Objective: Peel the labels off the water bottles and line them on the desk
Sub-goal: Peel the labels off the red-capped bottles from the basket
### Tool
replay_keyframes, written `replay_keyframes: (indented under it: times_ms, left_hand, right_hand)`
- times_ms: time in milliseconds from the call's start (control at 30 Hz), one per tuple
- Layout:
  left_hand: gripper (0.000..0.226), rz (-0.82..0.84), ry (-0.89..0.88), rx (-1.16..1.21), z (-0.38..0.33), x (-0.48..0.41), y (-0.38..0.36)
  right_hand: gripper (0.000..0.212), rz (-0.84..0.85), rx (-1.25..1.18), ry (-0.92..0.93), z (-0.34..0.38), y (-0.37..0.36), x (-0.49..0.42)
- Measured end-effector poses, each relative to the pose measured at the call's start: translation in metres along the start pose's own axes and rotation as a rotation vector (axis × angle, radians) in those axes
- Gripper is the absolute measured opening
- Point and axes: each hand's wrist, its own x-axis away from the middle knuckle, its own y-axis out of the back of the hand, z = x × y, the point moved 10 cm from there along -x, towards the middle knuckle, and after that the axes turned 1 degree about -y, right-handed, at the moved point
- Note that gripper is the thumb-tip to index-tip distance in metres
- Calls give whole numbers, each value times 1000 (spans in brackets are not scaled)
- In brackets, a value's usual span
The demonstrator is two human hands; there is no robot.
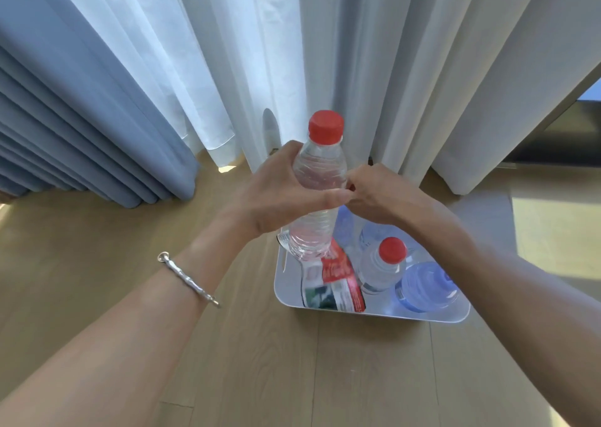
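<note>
Clear plastic bottle [317, 179], red cap [326, 127], held upright above the bin [374, 313] on the wood floor. Left hand [276, 192] wrapped round its middle; right hand [374, 196] pinched closed at the bottle's side, what it pinches hidden. Bottle body appears bare; one red-and-white label [338, 280] hangs loose below it, over the bin. Progress, judged: one bottle near stripped, none lined up, no surface in view. Count in bin: one red-capped bottle [383, 265] upright, at least three bluish bottles [426, 287], exact number unclear. Left wrist: one silver bracelet [188, 278].
</note>
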Motion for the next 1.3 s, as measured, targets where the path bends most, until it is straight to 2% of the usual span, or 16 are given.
replay_keyframes:
  times_ms: [133,267,500,600,767,933,1000,1167,1300]
  left_hand:
    - [68,88,-8,29,5,-3,-23]
    - [64,160,9,26,26,0,-53]
    - [76,236,140,-4,73,18,-92]
    - [61,252,123,-109,79,17,-100]
    - [52,239,122,-163,81,12,-98]
    - [46,323,121,-253,78,12,-86]
    - [53,335,136,-276,79,15,-83]
    - [97,405,251,-239,90,19,-79]
    - [102,473,246,-242,87,20,-78]
  right_hand:
    - [22,48,26,3,-5,-5,1]
    - [21,21,-24,-9,-15,-2,-1]
    - [32,3,-125,-23,-14,1,-1]
    - [32,17,-106,-11,-10,-3,1]
    - [29,64,-91,12,-6,-11,3]
    - [29,76,-88,13,-9,-14,2]
    - [29,79,-88,10,-10,-13,1]
    - [29,147,-48,17,-6,-20,2]
    - [31,278,34,-26,-10,-32,6]
